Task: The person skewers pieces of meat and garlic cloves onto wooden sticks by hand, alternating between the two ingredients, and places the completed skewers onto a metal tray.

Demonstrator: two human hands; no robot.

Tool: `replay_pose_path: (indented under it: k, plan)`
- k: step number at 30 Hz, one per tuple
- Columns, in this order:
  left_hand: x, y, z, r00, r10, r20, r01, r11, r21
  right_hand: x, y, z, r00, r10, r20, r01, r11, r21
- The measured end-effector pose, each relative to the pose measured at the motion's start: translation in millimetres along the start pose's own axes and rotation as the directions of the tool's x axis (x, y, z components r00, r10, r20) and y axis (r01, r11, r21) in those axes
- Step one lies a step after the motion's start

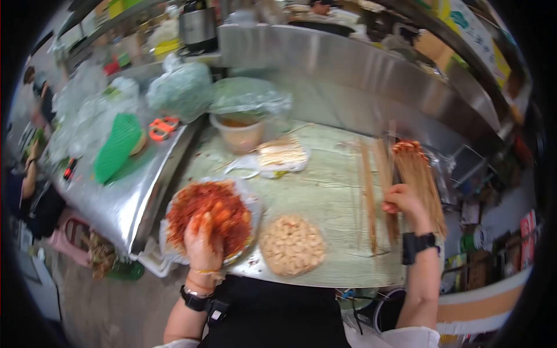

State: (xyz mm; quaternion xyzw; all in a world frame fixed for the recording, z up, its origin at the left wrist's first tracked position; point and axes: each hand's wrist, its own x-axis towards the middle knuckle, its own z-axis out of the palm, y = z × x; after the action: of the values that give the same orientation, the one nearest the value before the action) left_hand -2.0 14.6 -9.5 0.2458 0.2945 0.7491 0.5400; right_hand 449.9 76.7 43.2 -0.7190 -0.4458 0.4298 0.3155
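Observation:
My left hand [204, 242] rests in a bowl of red, sauce-coated food [232, 211] at the table's left; its fingertips are partly sunk in the food, and whether they hold a piece is hidden. Over loose wooden skewers [366, 197] at the right, my right hand [402, 203] is closed, with thin sticks passing by its fingers. Beside it lies a bundle of skewers [426, 185] with red food on the far ends. Pale, chunky pieces fill a round container [293, 245] between my hands.
Behind are a tub [239, 134], green plastic bags [183, 87] and a pack of short sticks [282, 153]. A metal side table [119, 200] holds orange scissors [163, 128] and a green net [117, 149]. A metal panel [342, 75] borders the back. Another person's arm [29, 174] shows far left.

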Motion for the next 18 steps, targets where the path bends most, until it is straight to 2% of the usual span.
replay_pose_path:
  k: [3, 4, 5, 6, 9, 11, 12, 13, 14, 15, 16, 17, 18]
  plan:
    - [4, 27, 4, 1.000, -0.014, 0.022, 0.016, 0.998, -0.061, -43, -39, -2, 0.993, -0.114, -0.014, 0.114, 0.994, -0.001]
    - [8, 37, -2, 1.000, -0.008, -0.013, 0.007, 0.999, -0.037, -56, -51, 1, 0.985, -0.152, -0.078, 0.153, 0.988, 0.008]
    - [13, 45, -8, 1.000, -0.001, 0.022, 0.002, 1.000, -0.013, -66, -59, 2, 0.969, -0.194, -0.152, 0.199, 0.980, 0.016]
    - [16, 52, -12, 0.998, 0.002, 0.062, -0.003, 1.000, 0.008, -72, -61, -1, 0.954, -0.269, -0.135, 0.279, 0.959, 0.057]
    - [20, 62, -15, 0.996, 0.088, -0.021, -0.085, 0.992, 0.091, -84, -58, -12, 0.870, -0.457, -0.186, 0.481, 0.870, 0.108]
    - [19, 65, -25, 0.997, 0.079, -0.017, -0.076, 0.986, 0.148, -94, -56, -7, 0.868, -0.458, -0.190, 0.481, 0.871, 0.095]
    - [18, 65, -30, 0.997, 0.071, -0.006, -0.062, 0.915, 0.398, -95, -51, -3, 0.836, -0.500, -0.227, 0.544, 0.812, 0.213]
    - [16, 66, -33, 0.998, 0.057, 0.002, -0.046, 0.783, 0.621, -96, -47, 0, 0.802, -0.533, -0.269, 0.597, 0.735, 0.322]
    - [16, 66, -34, 0.998, 0.054, 0.039, -0.065, 0.659, 0.750, -99, -46, 7, 0.781, -0.563, -0.272, 0.624, 0.685, 0.375]
    - [16, 66, -35, 0.998, 0.055, 0.034, -0.062, 0.655, 0.753, -101, -44, 14, 0.784, -0.561, -0.267, 0.620, 0.686, 0.380]
    - [17, 66, -36, 0.979, 0.039, 0.198, -0.200, 0.336, 0.921, -102, -40, 22, 0.775, -0.579, -0.253, 0.627, 0.655, 0.421]
    - [18, 67, -36, 0.939, -0.037, 0.341, -0.342, -0.021, 0.940, -104, -38, 30, 0.765, -0.598, -0.241, 0.632, 0.622, 0.462]
    - [20, 63, -31, 0.888, -0.045, 0.457, -0.459, -0.078, 0.885, -108, -38, 37, 0.781, -0.570, -0.257, 0.615, 0.631, 0.472]
